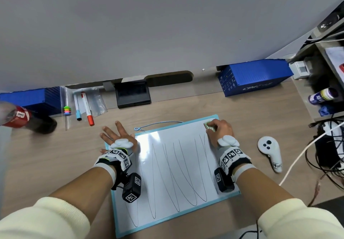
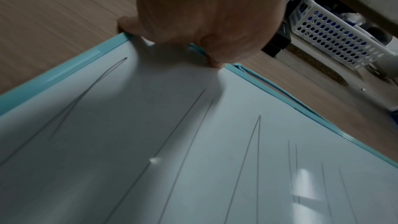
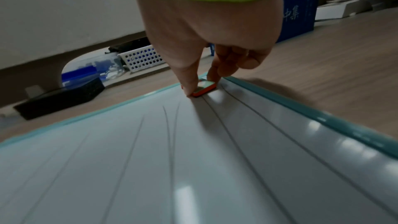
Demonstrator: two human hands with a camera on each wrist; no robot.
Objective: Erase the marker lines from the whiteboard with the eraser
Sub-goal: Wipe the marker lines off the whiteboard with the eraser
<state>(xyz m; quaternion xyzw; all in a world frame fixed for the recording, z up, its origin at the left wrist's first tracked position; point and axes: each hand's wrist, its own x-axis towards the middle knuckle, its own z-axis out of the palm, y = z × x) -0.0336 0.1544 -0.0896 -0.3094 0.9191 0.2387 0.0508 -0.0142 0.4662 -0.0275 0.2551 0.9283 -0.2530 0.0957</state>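
A whiteboard [image 1: 158, 210] with a light blue frame lies on the wooden desk, covered by tall looping marker lines [image 1: 178, 173]. My right hand [image 1: 219, 129] pinches a small eraser [image 1: 210, 126] and holds it flat on the board's far right corner; in the right wrist view the eraser [image 3: 204, 88] shows an orange edge between thumb and fingers. My left hand [image 1: 115, 136] lies flat with fingers spread over the board's far left corner, its palm [image 2: 193, 28] pressing the frame [image 2: 53, 74].
Two markers [image 1: 87, 108] lie on a plastic bag behind the left hand, beside a red-labelled bottle [image 1: 18, 116]. A black box [image 1: 133, 94] and a blue box [image 1: 253, 77] stand at the back. A white controller [image 1: 270, 151] and cables [image 1: 327, 155] lie right of the board.
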